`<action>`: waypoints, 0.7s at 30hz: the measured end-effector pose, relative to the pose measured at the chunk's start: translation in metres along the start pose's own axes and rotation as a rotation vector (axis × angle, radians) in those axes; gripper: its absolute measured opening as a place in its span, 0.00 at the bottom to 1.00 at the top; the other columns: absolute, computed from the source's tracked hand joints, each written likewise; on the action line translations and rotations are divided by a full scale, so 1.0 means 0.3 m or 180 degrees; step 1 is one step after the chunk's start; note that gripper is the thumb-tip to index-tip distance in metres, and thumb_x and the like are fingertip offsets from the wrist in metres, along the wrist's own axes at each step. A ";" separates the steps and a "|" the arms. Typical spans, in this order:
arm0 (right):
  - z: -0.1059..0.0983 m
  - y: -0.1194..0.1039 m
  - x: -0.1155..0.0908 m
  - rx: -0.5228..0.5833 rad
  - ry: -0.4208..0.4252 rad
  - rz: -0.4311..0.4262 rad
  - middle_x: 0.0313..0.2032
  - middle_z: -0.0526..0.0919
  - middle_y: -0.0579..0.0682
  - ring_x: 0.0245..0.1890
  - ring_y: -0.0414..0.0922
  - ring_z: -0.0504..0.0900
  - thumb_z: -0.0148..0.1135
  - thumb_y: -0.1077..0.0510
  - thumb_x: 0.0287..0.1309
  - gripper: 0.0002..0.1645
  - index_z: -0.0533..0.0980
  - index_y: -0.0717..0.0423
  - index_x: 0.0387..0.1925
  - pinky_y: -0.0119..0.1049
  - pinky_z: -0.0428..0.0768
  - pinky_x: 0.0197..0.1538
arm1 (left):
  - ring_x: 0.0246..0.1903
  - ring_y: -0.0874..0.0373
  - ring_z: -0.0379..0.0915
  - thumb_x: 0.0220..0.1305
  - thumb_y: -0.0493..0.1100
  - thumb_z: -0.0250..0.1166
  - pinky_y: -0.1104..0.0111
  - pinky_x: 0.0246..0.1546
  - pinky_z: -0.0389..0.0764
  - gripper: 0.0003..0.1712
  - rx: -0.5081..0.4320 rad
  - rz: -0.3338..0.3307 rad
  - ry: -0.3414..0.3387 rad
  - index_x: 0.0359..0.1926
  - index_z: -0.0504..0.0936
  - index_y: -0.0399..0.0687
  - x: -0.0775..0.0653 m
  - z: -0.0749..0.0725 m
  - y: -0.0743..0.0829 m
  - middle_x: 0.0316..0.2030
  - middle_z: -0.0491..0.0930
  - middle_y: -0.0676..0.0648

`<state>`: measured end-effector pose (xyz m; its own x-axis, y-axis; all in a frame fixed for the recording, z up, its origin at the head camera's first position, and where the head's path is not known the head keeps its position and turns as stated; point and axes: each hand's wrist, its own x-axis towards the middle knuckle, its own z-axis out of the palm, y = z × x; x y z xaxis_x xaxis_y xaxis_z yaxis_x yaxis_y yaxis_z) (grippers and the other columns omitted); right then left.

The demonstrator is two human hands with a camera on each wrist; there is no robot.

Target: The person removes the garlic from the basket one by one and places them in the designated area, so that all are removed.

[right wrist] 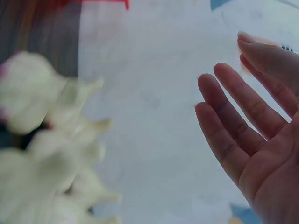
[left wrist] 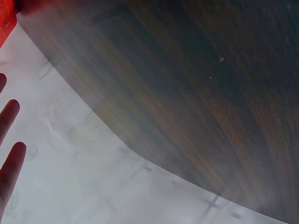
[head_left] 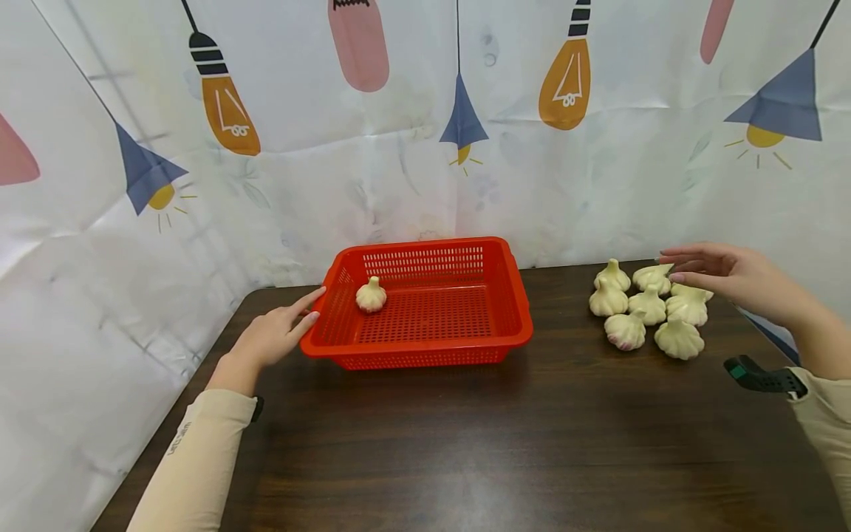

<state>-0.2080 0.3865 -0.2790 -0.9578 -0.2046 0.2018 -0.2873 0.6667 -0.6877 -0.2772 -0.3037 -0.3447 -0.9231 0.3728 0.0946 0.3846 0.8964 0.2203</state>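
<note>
A red plastic basket (head_left: 425, 344) with slotted walls stands at the back of the table. One garlic bulb (head_left: 371, 295) lies in its left end. My left hand (head_left: 272, 334) touches the basket's left rim with extended fingers; three of its fingertips (left wrist: 10, 114) show at the left edge of the left wrist view. Over at the right, my right hand (head_left: 721, 275) hovers above a group of several garlic bulbs (head_left: 646, 304), its fingers relaxed and holding nothing. In the right wrist view the palm and fingers (right wrist: 252, 105) are spread apart from the blurred bulbs (right wrist: 51, 154).
The dark wooden table (head_left: 452, 443) runs up to a white cloth (head_left: 425, 185) printed with lamps and bulbs, which hangs behind it and along the left side. A black band with a green face (head_left: 764, 375) is on the right wrist.
</note>
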 end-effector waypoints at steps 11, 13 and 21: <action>0.095 -0.168 0.180 0.0091 -0.0281 -0.0265 0.53 0.84 0.32 0.49 0.31 0.83 0.64 0.58 0.71 0.22 0.78 0.53 0.64 0.26 0.80 0.46 | 0.49 0.37 0.79 0.80 0.63 0.45 0.40 0.49 0.78 0.37 0.0000 -0.0002 0.0006 0.81 0.57 0.53 -0.002 -0.004 0.006 0.56 0.81 0.34; 0.115 -0.193 0.219 0.0055 -0.0323 -0.0326 0.55 0.84 0.37 0.48 0.32 0.83 0.64 0.58 0.71 0.21 0.79 0.54 0.63 0.27 0.80 0.45 | 0.49 0.37 0.79 0.80 0.63 0.45 0.40 0.50 0.78 0.37 0.0002 0.0004 0.0016 0.80 0.57 0.53 -0.001 -0.005 0.007 0.55 0.81 0.34; 0.211 -0.276 0.369 -0.0139 -0.0351 -0.0558 0.55 0.85 0.54 0.48 0.39 0.85 0.64 0.61 0.71 0.17 0.82 0.57 0.58 0.24 0.78 0.48 | 0.48 0.38 0.79 0.80 0.63 0.45 0.40 0.48 0.79 0.37 0.0039 0.0027 0.0029 0.80 0.58 0.53 -0.001 -0.005 0.002 0.54 0.82 0.34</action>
<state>-0.2898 0.2631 -0.2439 -0.8874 -0.3957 0.2365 -0.4517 0.6441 -0.6173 -0.2766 -0.3037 -0.3432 -0.9197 0.3783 0.1052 0.3923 0.8961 0.2074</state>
